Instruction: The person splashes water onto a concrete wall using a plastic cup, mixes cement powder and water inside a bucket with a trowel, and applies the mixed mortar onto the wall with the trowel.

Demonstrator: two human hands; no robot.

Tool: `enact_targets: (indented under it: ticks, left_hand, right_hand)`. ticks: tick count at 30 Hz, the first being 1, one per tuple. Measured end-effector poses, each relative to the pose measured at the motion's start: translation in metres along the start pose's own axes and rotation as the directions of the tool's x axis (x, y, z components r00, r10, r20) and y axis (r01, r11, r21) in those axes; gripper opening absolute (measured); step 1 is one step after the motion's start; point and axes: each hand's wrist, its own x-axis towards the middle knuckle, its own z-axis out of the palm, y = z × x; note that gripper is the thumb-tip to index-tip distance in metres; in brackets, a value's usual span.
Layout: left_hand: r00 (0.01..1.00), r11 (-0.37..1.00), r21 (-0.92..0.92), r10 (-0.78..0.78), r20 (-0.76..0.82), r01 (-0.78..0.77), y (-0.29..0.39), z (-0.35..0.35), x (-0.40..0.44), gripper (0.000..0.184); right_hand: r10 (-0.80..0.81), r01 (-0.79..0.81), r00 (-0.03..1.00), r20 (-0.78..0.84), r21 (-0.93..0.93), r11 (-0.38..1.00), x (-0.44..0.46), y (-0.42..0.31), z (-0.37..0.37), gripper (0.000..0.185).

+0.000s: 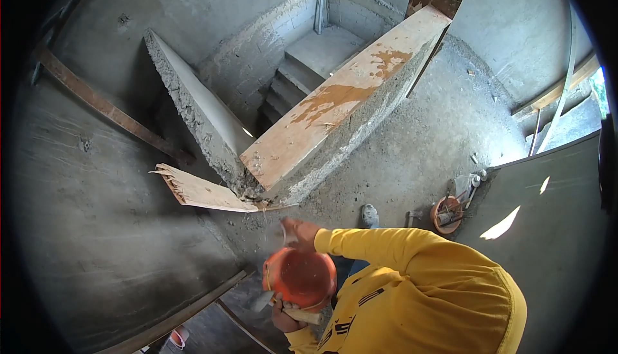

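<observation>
Orange-red bucket (299, 278), round and open-mouthed, seen from above in front of a person in a yellow sweatshirt (412, 283). Its outer wall is the brighter orange; the inside is a deeper, dull red, and its contents cannot be made out. Place: at the lower middle of the view, beyond the near end of a board-topped concrete wall (341, 112), on the side toward the person.

Left hand (283, 317): closed beside the bucket's lower edge, gripping a trowel (262, 301) whose pale wooden handle (304, 316) lies along the bucket's side. Right hand (300, 233): at the opposite edge of the bucket, near the rim, fingers blurred; whether it grips anything cannot be told.

Surroundings: the board on the wall is pale with brown wet-looking patches. A separate plank (205, 190), splintered at its far-left end, meets the wall's near corner. On the floor (393, 161), near the edge along the right-hand wall (547, 206), stands a second orange bucket (447, 214) holding tools.
</observation>
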Motion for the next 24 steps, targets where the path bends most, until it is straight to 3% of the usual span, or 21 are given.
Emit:
enact_targets:
  ticks: [1, 3, 6, 10, 15, 24]
  left_hand:
    - [1.0, 0.999, 0.054, 0.004, -0.018, -0.003, -0.001, 0.006, 0.0, 0.025]
    - [0.999, 0.99, 0.137, 0.025, -0.04, -0.02, -0.006, 0.028, -0.004, 0.026]
    - [0.999, 0.976, 0.218, 0.027, -0.033, -0.019, -0.011, 0.05, -0.012, 0.03]
    - [0.999, 0.955, 0.292, 0.043, 0.027, -0.049, -0.02, 0.094, -0.038, 0.03]
    - [0.991, 0.951, 0.304, 0.021, 0.132, -0.061, -0.029, 0.127, -0.055, 0.031]
    - [0.997, 0.968, 0.248, 0.013, 0.073, -0.031, -0.054, 0.108, -0.028, 0.03]
  right_hand:
    - [0.107, -0.099, 0.983, 0.15, -0.059, 0.993, -0.008, -0.006, 0.005, 0.058]
    - [0.323, -0.254, 0.848, 0.42, -0.212, 0.944, -0.022, -0.017, 0.012, 0.057]
    - [0.257, -0.151, 0.816, 0.518, -0.239, 0.959, -0.043, 0.002, 0.027, 0.054]
    - [0.243, -0.058, 0.81, 0.533, -0.34, 0.939, -0.055, 0.066, 0.059, 0.05]
    - [0.276, -0.052, 0.828, 0.489, -0.423, 0.904, -0.08, 0.141, 0.08, 0.045]
    - [0.155, -0.066, 0.913, 0.377, -0.236, 0.969, -0.081, 0.157, 0.061, 0.039]
